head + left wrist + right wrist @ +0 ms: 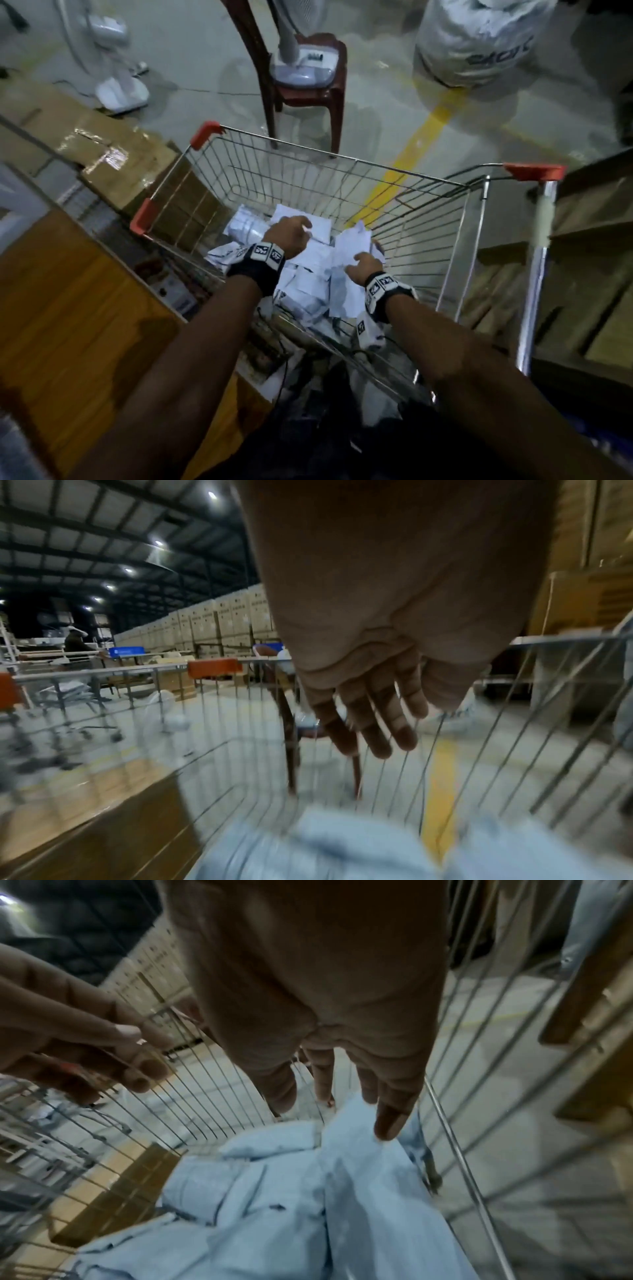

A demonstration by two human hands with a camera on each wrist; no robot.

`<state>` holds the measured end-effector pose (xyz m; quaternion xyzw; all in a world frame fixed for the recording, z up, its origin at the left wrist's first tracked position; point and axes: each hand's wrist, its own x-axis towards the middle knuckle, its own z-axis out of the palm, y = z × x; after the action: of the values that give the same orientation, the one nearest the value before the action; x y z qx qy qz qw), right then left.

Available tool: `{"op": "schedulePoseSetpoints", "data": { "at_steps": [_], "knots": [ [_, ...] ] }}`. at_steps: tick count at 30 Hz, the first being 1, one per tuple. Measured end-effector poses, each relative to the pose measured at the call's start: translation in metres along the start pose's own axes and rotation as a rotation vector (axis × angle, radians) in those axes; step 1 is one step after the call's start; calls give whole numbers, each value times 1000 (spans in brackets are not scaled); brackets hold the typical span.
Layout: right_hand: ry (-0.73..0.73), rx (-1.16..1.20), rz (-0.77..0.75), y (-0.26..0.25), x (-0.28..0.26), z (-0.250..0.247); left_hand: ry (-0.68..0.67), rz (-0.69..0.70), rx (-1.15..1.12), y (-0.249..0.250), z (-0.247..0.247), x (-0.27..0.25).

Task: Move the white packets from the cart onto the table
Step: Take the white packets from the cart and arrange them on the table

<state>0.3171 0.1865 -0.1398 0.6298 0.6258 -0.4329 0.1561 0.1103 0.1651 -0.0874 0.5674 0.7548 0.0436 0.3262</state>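
A wire shopping cart (pixel 342 158) with red corner caps holds a loose heap of white packets (pixel 313 274). Both my hands reach down into it. My left hand (pixel 291 235) hovers over the heap's far left part, fingers (pixel 375 725) straight and holding nothing, with blurred packets (pixel 342 845) below. My right hand (pixel 364 264) is over the right side of the heap. Its fingers (pixel 388 1118) are extended just above a packet (pixel 359 1150) and grip nothing. My left hand (pixel 85 1047) also shows at the left of the right wrist view. The wooden table (pixel 68 308) lies to the cart's left.
Cardboard boxes (pixel 113 161) stand against the cart's left side. Beyond the cart is a brown plastic chair (pixel 308 92) carrying a fan base, with a standing fan (pixel 116 85) further left. A white sack (pixel 479 44) and a yellow floor line (pixel 418 150) lie far right; wooden pallets (pixel 589 274) flank the cart's right.
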Motion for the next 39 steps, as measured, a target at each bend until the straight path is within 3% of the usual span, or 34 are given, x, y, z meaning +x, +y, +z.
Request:
{"op": "schedulePoseSetpoints", "data": {
  "at_steps": [3,10,17,25,31,39],
  "knots": [
    [18,45,118,17,26,26,-146,-51,92,-8,18,31],
    [100,108,149,17,42,35,-154,-99,142,5,41,79],
    [111,179,142,21,39,46,-225,-159,155,-26,75,82],
    [139,375,120,8,41,11,-38,-294,204,-64,75,81],
    [162,291,27,-6,42,-11,-35,-293,279,-80,74,88],
    [106,108,69,2,57,8,-121,-205,407,-106,83,99]
  ]
}}
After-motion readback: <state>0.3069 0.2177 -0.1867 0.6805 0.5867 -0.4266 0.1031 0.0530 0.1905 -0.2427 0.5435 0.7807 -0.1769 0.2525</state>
